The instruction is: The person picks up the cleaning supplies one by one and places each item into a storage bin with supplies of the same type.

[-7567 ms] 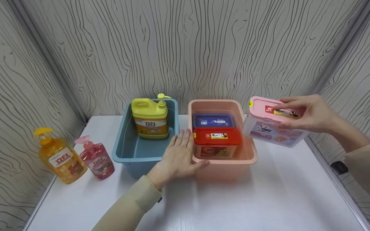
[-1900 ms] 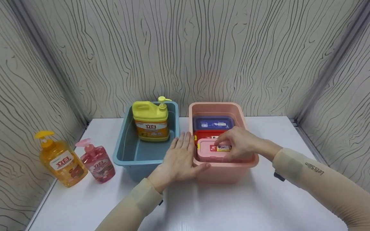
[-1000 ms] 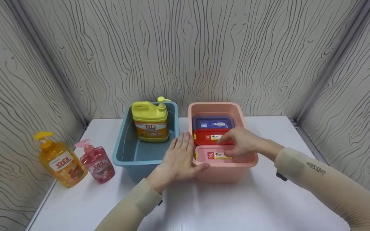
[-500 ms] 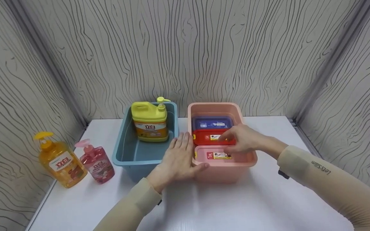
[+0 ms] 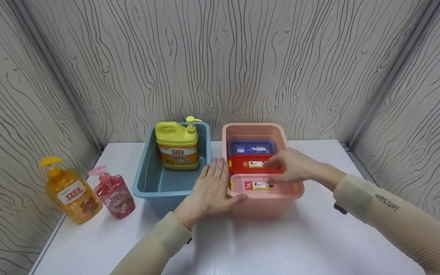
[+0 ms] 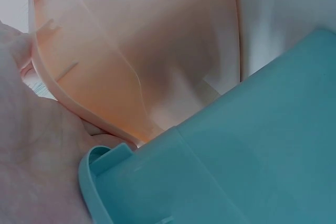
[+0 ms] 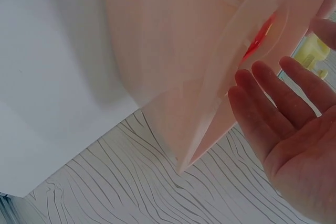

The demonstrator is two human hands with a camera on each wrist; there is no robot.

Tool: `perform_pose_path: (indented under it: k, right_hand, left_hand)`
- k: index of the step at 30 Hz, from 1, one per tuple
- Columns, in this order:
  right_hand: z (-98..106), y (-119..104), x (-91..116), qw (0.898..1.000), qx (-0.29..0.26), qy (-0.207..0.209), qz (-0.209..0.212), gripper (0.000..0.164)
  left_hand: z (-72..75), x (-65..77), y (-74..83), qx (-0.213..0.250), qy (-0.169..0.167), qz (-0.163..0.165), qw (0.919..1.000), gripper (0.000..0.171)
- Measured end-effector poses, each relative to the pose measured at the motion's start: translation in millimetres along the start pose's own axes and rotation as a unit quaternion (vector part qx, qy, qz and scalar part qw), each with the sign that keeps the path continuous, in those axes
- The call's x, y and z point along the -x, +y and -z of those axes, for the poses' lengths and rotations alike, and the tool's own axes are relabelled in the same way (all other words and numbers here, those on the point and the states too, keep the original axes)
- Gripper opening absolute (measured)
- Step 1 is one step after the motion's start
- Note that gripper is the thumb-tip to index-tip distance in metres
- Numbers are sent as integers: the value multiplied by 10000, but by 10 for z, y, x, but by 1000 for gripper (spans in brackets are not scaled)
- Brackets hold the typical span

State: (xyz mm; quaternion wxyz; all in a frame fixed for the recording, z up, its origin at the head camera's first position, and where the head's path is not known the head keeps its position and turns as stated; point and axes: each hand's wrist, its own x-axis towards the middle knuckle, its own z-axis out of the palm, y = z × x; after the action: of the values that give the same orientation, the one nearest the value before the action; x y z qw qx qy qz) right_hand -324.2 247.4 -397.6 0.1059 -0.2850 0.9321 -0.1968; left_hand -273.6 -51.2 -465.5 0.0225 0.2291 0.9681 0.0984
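Observation:
My left hand (image 5: 210, 191) lies flat with straight fingers across the neighbouring rims of the blue basin (image 5: 138, 177) and the pink basin (image 5: 262, 208). In the left wrist view, the palm (image 6: 31, 145) touches both rims. Over the right side of the pink basin hovers my right hand (image 5: 296, 166), its fingers loosely bent and holding nothing; the right wrist view shows the fingers (image 7: 275, 108) spread. Three lidded plastic boxes sit in a row inside that basin: a blue-lidded box (image 5: 251, 148) at the back, a red-lidded box (image 5: 238, 164) in the middle, a pink-lidded box (image 5: 256, 192) in front.
A yellow pump jug (image 5: 178, 147) stands at the back of the blue basin. Left of it on the white table (image 5: 266, 248) are an orange pump bottle (image 5: 73, 194) and a smaller pink pump bottle (image 5: 116, 196). Wood-patterned panels (image 5: 220, 65) enclose the table's back and sides.
The right hand brought the pink-lidded box from the right into the pink basin's front, let it go, and has since drawn slightly right. The left hand has stayed on the rims.

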Motion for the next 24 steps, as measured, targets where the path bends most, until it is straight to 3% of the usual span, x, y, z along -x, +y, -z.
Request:
perform_pose_path:
  k: [6,13,24]
  right_hand:
    - [17,-82,10,9998,-10,15,-195,57]
    - [30,-180,-36,9999,139,65,34,49]
    - [-11,-345,-95,9990,157,202,355,43]
  left_hand:
    - [-13,-5,-10,48,82,-23,10000,123]
    - [44,39,-8,246,119,-33,9996,119]
    - [234,158,-106,298,603,-212,9975,75]
